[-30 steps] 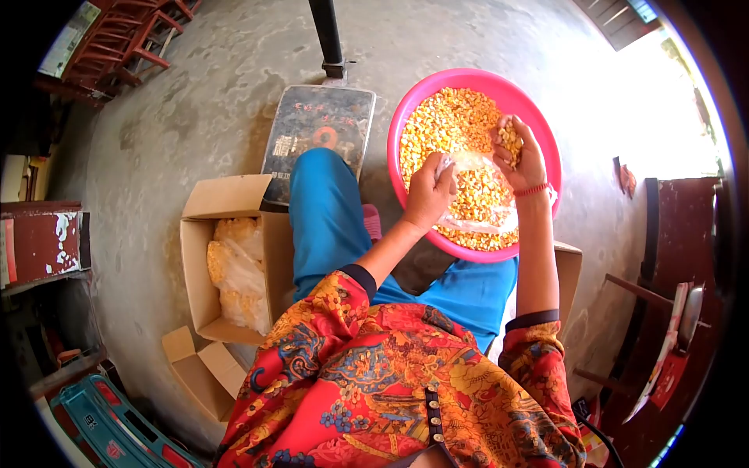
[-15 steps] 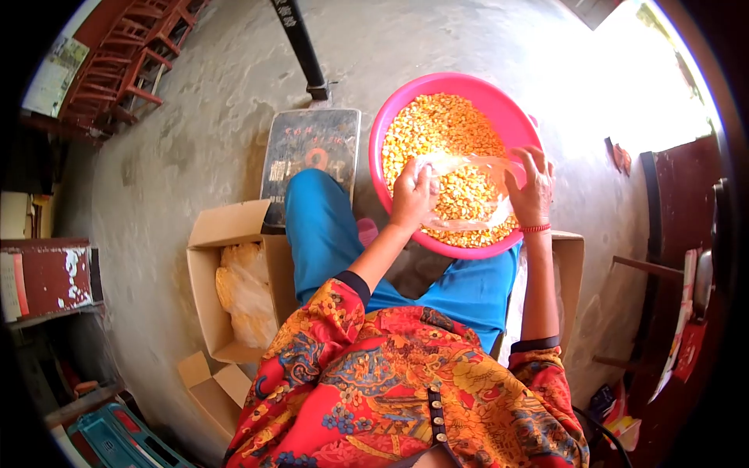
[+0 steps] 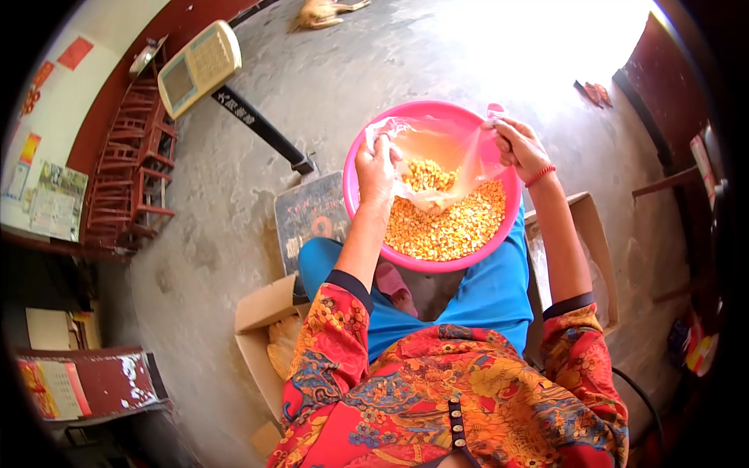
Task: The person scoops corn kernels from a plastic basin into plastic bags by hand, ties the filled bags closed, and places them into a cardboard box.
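Note:
A clear plastic bag (image 3: 456,160) is stretched between my two hands over a pink basin (image 3: 355,191). Corn kernels (image 3: 445,230) lie in the basin, and some show through or inside the bag's lower part. My left hand (image 3: 376,165) is closed on the bag's left edge, near the basin's left rim. At the right rim, my right hand (image 3: 519,148) pinches the bag's other upper corner, with a red bracelet at the wrist. The basin sits in front of my knees, partly over my blue trousers.
A platform scale (image 3: 308,210) with a display head (image 3: 200,69) stands ahead to the left. Cardboard boxes (image 3: 253,335) flank my legs, holding plastic-wrapped contents. Stacked wooden chairs (image 3: 129,164) line the left wall. An animal (image 3: 324,12) lies on the floor far ahead.
Both hands have pulled the bag wider and lifted its corners. Kernels now show in its lower part. The view has tilted up, bringing the scale's display and the animal into sight.

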Demonstrator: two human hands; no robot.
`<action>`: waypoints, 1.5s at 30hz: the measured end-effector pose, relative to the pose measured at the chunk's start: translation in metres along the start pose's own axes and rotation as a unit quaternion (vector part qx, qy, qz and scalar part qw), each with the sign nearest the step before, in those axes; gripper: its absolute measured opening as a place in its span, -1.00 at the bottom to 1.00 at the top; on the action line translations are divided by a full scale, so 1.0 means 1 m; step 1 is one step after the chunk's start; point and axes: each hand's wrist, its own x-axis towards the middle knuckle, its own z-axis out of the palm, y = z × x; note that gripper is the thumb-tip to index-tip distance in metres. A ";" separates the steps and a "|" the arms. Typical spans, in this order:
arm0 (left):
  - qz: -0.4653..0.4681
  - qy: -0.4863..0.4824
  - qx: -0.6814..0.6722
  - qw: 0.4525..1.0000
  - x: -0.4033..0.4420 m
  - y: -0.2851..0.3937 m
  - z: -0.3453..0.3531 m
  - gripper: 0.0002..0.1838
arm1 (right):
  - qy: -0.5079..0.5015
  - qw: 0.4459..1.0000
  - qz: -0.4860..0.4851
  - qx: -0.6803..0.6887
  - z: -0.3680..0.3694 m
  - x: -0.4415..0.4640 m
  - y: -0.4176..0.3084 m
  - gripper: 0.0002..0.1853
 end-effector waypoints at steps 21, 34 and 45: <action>0.020 -0.106 0.208 0.972 0.021 -0.051 -0.076 -0.64 | -0.039 0.847 -0.258 -0.463 -0.008 0.003 0.036 -0.70; 0.157 -0.021 0.271 0.950 -0.004 -0.078 -0.077 -0.92 | -0.333 0.799 -0.228 -0.445 0.101 -0.041 0.116 -0.86; 0.147 -0.081 0.178 0.970 -0.013 -0.066 -0.071 -0.72 | -0.150 0.697 -0.435 -0.550 0.117 0.002 0.190 -0.79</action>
